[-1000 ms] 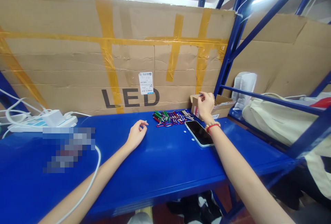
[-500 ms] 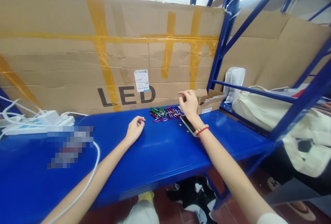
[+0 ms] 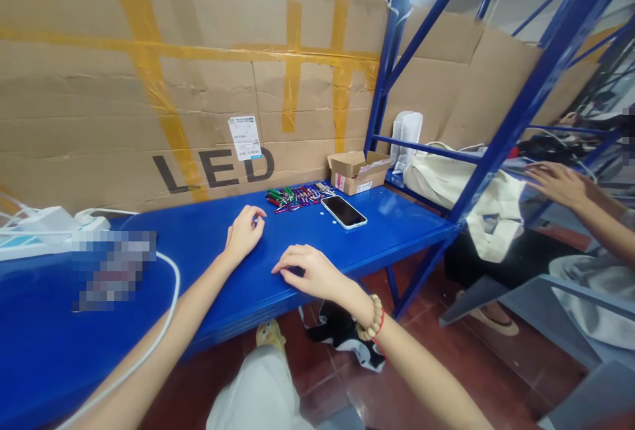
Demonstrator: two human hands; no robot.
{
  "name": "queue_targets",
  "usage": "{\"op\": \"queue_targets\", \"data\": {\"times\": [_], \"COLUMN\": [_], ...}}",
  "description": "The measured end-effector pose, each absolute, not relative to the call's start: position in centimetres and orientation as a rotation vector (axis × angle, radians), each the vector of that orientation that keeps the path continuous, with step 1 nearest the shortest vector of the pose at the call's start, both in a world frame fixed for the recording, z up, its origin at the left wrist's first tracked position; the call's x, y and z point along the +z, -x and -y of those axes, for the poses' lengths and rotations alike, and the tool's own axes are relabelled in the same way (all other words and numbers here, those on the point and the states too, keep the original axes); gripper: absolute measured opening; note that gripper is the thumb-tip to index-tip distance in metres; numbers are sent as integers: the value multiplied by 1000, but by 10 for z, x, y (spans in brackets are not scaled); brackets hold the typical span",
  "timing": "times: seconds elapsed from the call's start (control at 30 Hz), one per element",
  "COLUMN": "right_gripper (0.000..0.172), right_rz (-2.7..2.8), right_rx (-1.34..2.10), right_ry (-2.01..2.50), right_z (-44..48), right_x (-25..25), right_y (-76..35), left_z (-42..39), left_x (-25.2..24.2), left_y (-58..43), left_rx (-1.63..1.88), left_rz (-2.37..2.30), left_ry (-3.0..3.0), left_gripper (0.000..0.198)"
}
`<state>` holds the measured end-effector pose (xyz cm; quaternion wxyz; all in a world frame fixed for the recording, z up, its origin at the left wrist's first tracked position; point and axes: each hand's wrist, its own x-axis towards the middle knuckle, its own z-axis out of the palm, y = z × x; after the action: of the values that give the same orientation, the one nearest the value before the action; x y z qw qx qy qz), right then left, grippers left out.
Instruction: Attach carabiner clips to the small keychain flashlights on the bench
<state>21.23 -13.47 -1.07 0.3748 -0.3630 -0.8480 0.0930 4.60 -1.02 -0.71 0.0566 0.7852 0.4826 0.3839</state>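
My left hand [image 3: 245, 235] rests on the blue tabletop [image 3: 198, 311], its fingers loosely curled, a gap showing by the thumb and nothing visible in it. Just above the table's front edge is my right hand [image 3: 310, 271], fingers bent and apart from the thumb, holding nothing. Beyond both hands lies a pile of small coloured metal carabiners [image 3: 292, 198], green, red, blue and purple among them. A phone [image 3: 344, 212] with a dark screen lies face up right of the pile. Behind it stands an open cardboard box [image 3: 358, 173]; its contents are mostly hidden.
A large cardboard sheet [image 3: 198, 99] marked LED backs the table. A white power strip [image 3: 44, 241] sits at left, and a white cable [image 3: 173, 284] crosses over my left forearm. Blue rack posts [image 3: 496, 145] rise at right, near a canvas bag [image 3: 441, 175]. Another person's hand [image 3: 558, 182] is farther right.
My right hand has come back from beside the box toward the table's front edge, uncovering the phone. My left hand stays almost in place. The view has turned right, bringing another person's arm into sight.
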Motion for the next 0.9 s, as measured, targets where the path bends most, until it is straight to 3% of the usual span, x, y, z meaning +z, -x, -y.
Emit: {"op": "queue_targets", "data": {"times": [0.47, 0.63, 0.73, 0.9], "right_gripper": [22, 20, 17, 14], "right_rz": [2104, 2149, 1953, 1329], "right_rx": [104, -155, -318, -206], "right_ry": [968, 981, 982, 1112], "right_z": [161, 137, 135, 161], "right_x": [-4, -2, -6, -35], "right_y": [-210, -210, -228, -292], "left_z": [24, 18, 16, 18], "left_x": [4, 3, 3, 4], "left_y": [-46, -39, -37, -35], "left_rx": [1079, 1127, 1146, 1125], "left_rz": [-1438, -1489, -1511, -1526], "left_ry": [-2563, -2544, -2531, -2494], "left_gripper": [18, 17, 18, 17]}}
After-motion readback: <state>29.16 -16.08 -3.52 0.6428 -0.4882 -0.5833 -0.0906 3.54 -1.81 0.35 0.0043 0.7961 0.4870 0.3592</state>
